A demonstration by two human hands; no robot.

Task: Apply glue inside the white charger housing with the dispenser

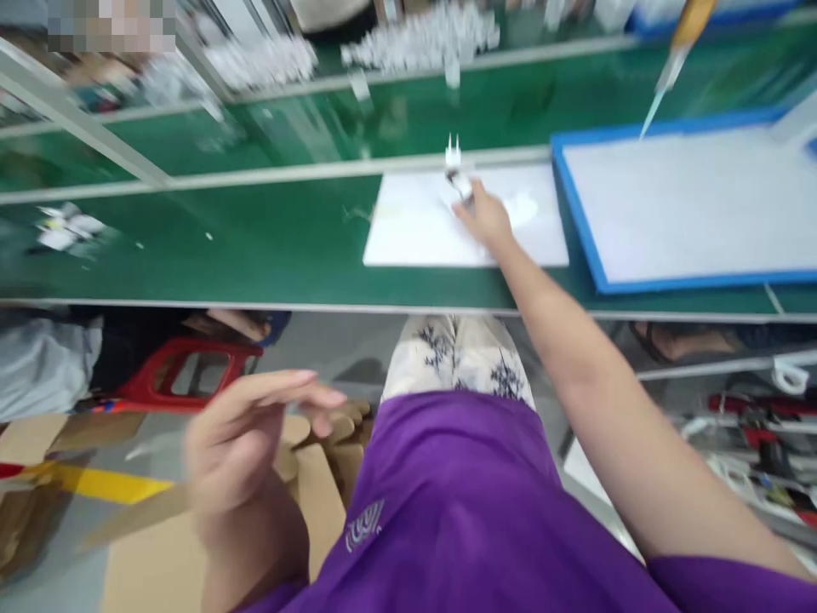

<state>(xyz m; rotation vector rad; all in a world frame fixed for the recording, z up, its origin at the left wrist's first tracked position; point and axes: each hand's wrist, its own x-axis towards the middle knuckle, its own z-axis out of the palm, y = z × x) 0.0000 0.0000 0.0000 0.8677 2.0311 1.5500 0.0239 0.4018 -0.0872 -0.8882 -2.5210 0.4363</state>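
Over the white sheet on the green bench, my right hand (489, 214) reaches out and pinches a small white plug part (453, 157). Its two metal pins point away from me, and dark bits show near its lower end. Fingers cover part of it, and blur hides the finer detail. My left hand (246, 434) is raised in front of the bench edge at the lower left. It holds nothing; its fingers are loosely bent and apart. The white sheet (421, 243) lies flat beneath my right hand.
A blue-rimmed tray (591, 243) lies right of the sheet, with a dispenser needle (654, 111) above it. Small white parts (67, 228) sit at the left. Heaps of white pieces (421, 42) line the far bench. Cardboard (157, 562) and a red stool (182, 366) stand below.
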